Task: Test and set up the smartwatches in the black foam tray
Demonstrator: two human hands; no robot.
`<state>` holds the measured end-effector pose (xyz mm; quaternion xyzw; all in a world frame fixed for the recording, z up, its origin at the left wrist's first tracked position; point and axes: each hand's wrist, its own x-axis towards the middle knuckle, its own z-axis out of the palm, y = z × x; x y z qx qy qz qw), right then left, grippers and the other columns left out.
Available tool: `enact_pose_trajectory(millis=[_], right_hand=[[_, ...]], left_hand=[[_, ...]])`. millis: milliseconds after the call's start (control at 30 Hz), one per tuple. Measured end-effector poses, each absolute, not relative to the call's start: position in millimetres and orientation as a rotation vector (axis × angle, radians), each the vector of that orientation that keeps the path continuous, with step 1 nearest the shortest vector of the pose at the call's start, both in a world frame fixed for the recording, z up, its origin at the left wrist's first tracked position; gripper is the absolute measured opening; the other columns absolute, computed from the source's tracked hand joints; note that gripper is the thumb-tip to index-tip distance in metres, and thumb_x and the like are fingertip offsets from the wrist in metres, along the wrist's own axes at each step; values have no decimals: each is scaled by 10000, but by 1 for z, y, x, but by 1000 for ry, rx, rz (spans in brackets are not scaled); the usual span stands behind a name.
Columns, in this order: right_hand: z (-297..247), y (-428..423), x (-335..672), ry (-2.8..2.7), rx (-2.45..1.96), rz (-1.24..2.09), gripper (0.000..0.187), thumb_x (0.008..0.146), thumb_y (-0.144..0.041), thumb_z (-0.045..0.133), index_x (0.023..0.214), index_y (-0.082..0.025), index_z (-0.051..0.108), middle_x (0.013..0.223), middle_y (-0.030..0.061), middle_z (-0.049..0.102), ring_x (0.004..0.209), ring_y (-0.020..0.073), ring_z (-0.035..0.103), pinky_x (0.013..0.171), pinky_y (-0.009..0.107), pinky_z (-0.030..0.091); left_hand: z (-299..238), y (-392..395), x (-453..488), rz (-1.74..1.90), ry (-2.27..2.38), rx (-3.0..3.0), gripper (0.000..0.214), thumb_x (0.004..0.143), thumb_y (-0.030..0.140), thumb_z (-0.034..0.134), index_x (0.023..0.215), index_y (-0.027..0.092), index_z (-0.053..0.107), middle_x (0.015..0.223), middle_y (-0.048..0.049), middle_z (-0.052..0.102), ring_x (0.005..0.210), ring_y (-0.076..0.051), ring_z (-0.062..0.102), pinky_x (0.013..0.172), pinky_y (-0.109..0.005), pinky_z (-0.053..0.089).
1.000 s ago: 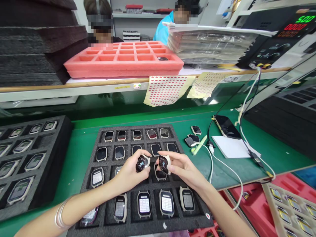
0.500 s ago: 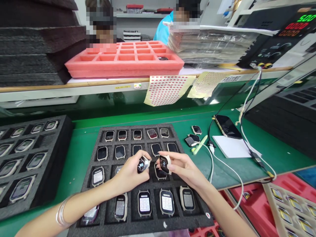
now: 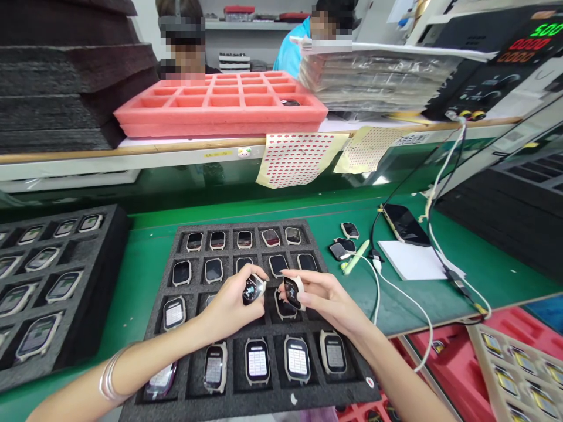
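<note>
A black foam tray (image 3: 169, 275) lies on the green bench in front of me, its pockets filled with several smartwatch bodies, some with lit screens. My left hand (image 3: 231, 308) is closed around one watch body (image 3: 252, 289), its lit screen turned up. My right hand (image 3: 325, 299) pinches a second watch body (image 3: 292, 292) between thumb and fingers. Both hands hover side by side over the tray's middle rows, close together but apart.
A second black tray of watches (image 3: 88, 258) sits at the left. Loose watch bodies (image 3: 344, 246), a pen, a phone (image 3: 404, 225), a white pad and cables lie to the right. A pink foam tray (image 3: 220, 120) rests on the raised shelf; two people work behind it.
My left hand has turned its watch slightly and shifted a little. The right hand has hardly moved.
</note>
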<state>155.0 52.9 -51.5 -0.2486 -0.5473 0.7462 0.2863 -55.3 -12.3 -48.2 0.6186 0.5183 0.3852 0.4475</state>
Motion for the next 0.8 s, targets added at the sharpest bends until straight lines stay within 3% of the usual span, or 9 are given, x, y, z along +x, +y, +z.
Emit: enact_pose_trajectory(millis=[367,567,800], right_hand=[[-50,53,155,-1475,-690,1991,399,795,-265,742,1169,-164,646,1012,118,689,919,241,654,889,384,487],[-51,52,156,-1473,-653,2011,389,802,-243,741,1172,-171,643,1025,112,689,931,227,651,867,339,491],[-52,54,157,-1471,-674,2028,423,791,-270,748,1179,-149,631,1019,123,689,920,248,655,875,387,496]], left_hand=[[-49,-11,-57,979,1304,1576,280,776,158,508,1052,194,472,979,-26,575,896,-174,539,800,-259,409],[-47,-12,-56,988,1281,1575,320,785,161,519,1101,190,479,933,-10,588,814,-151,543,770,-245,414],[-46,-12,-58,1026,1323,1573,286,778,154,524,1060,190,497,878,2,576,779,-148,537,741,-251,415]])
